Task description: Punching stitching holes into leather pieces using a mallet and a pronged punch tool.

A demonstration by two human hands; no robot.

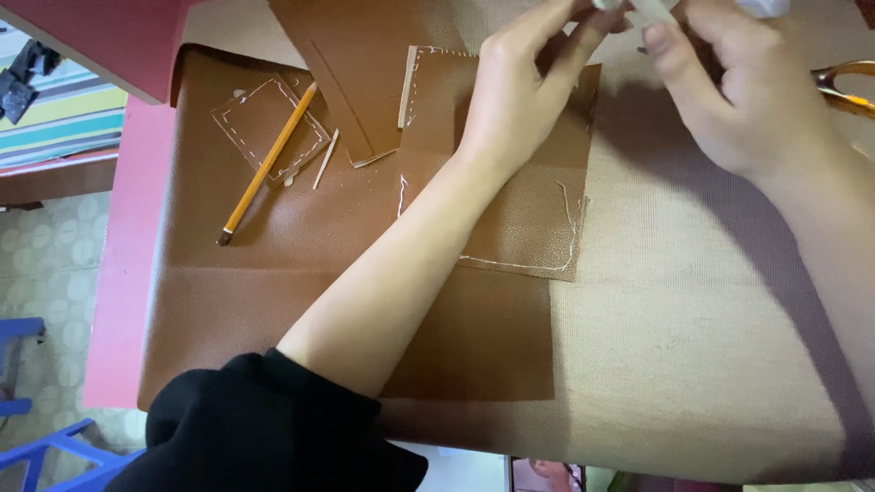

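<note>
While a beige worktop [693, 346] carries everything, a large brown leather sheet [273, 301] covers its left half. On that sheet lies a stitched leather panel [524, 219] with white thread along its edges, and left of it a small stitched patch [260, 123] with a yellow pencil [269, 164] across it. Both hands meet at the top edge: the left hand [519, 91] and right hand [729, 82] pinch a small whitish thing [652, 9], mostly cut off by the frame. Orange scissor handles [843, 87] lie just beside the right hand.
</note>
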